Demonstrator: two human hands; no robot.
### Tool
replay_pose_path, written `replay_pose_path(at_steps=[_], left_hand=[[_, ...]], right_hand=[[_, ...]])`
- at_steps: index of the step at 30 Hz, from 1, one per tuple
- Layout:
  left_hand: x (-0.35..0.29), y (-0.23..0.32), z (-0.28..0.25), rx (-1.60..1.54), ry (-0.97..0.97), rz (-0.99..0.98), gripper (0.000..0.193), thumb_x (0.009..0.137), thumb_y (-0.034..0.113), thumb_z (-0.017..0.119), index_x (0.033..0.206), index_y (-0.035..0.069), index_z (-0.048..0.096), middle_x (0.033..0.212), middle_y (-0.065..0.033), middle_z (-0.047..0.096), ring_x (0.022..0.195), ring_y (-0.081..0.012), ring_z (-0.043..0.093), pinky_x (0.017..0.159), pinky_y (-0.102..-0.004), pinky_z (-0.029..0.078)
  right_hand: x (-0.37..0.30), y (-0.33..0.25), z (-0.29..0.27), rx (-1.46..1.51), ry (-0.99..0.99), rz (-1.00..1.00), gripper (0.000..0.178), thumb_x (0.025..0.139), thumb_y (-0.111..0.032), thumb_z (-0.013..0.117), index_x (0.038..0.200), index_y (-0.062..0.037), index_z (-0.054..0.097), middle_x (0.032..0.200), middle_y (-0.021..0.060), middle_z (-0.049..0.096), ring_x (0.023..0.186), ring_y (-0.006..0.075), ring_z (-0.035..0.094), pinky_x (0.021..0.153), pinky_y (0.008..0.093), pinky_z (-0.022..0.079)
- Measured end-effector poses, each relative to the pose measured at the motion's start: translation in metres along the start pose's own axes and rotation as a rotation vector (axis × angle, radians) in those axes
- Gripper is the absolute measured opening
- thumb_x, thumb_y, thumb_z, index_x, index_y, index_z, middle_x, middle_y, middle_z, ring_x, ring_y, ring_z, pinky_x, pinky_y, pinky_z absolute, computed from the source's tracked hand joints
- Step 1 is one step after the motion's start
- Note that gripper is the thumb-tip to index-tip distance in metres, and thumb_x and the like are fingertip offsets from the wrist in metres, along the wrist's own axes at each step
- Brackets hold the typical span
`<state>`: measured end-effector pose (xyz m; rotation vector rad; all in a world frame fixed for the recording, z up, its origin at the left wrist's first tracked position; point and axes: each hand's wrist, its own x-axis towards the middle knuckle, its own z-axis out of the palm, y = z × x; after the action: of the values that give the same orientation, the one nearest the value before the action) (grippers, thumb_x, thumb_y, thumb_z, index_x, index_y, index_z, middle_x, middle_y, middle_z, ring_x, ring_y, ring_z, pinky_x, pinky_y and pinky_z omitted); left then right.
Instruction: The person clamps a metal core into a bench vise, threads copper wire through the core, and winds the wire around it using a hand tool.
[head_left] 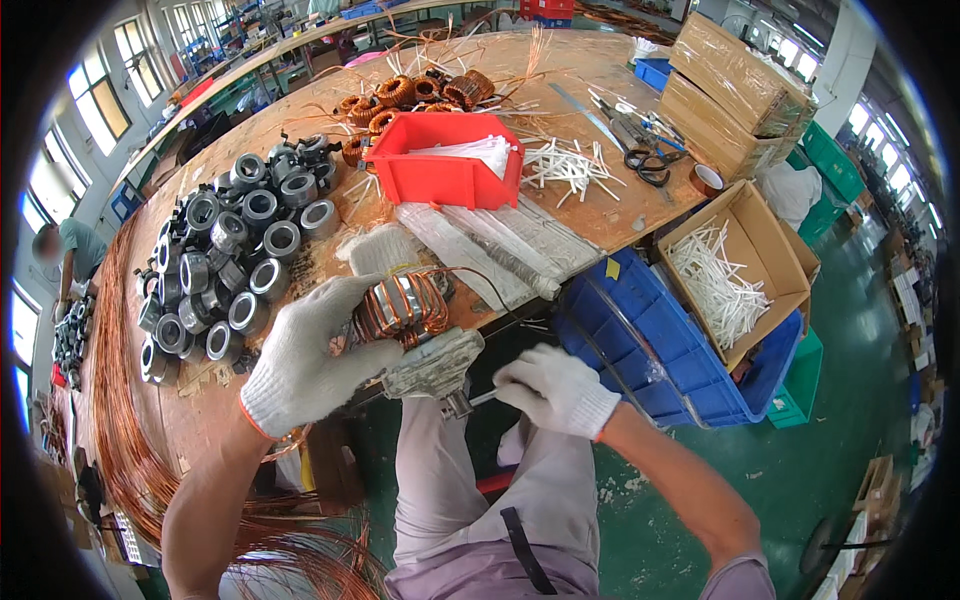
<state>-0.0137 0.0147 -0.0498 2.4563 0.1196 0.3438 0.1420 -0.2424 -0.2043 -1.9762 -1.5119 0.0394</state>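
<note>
My left hand (312,352), in a white knitted glove, is closed round the left side of a ring core wound with copper wire (408,303). The wound core rests against the top of a worn grey bench vise (436,364) at the table's front edge. A loose wire end curves from it to the right. My right hand (562,392), gloved too, has its fingers curled on the end of a thin metal rod (484,398) beside the vise screw. The glove hides part of the rod. A folded white cloth (382,250) lies just behind the core.
Grey ring cores (230,235) are heaped at left, copper wire bundles (125,400) beyond. A red bin (430,180) stands behind, near finished coils (465,90) and scissors (652,168). At right are a blue crate (650,345) and a carton of white tubes (790,270).
</note>
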Motion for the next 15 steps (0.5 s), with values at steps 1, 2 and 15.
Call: replay_pose_path(at_steps=[1, 2, 15], left_hand=[[0.0, 0.0, -0.001, 0.035, -0.011, 0.017, 0.057, 0.082, 0.016, 0.081, 0.131, -0.004, 0.063, 0.114, -0.0206, 0.07, 0.106, -0.0314, 0.071, 0.094, -0.0385, 0.053], [-0.001, -0.002, -0.002, 0.041, -0.01, 0.009, 0.057, 0.082, 0.016, 0.081, 0.131, -0.004, 0.063, 0.114, -0.0206, 0.07, 0.106, -0.0314, 0.071, 0.094, -0.0385, 0.053], [-0.021, -0.014, 0.018, 0.136, 0.148, 0.098, 0.057, 0.085, 0.015, 0.077, 0.135, -0.004, 0.057, 0.117, -0.0242, 0.067, 0.11, -0.0416, 0.067, 0.095, -0.044, 0.052]], right_hand=[[0.001, -0.001, -0.008, 0.005, 0.0, 0.001, 0.022, 0.086, -0.032, 0.077, 0.095, -0.0124, 0.073, 0.089, 0.0091, 0.068, 0.087, 0.0311, 0.066, 0.08, 0.0435, 0.054], [0.01, -0.006, -0.023, -0.062, -0.039, -0.045, 0.02, 0.088, -0.032, 0.074, 0.093, -0.0131, 0.073, 0.087, 0.0081, 0.067, 0.087, 0.0302, 0.066, 0.078, 0.0418, 0.054], [0.05, -0.056, -0.066, -0.378, 0.094, -0.418, 0.011, 0.078, -0.021, 0.074, 0.084, -0.0129, 0.069, 0.09, 0.0053, 0.062, 0.084, 0.0251, 0.065, 0.072, 0.0389, 0.052]])
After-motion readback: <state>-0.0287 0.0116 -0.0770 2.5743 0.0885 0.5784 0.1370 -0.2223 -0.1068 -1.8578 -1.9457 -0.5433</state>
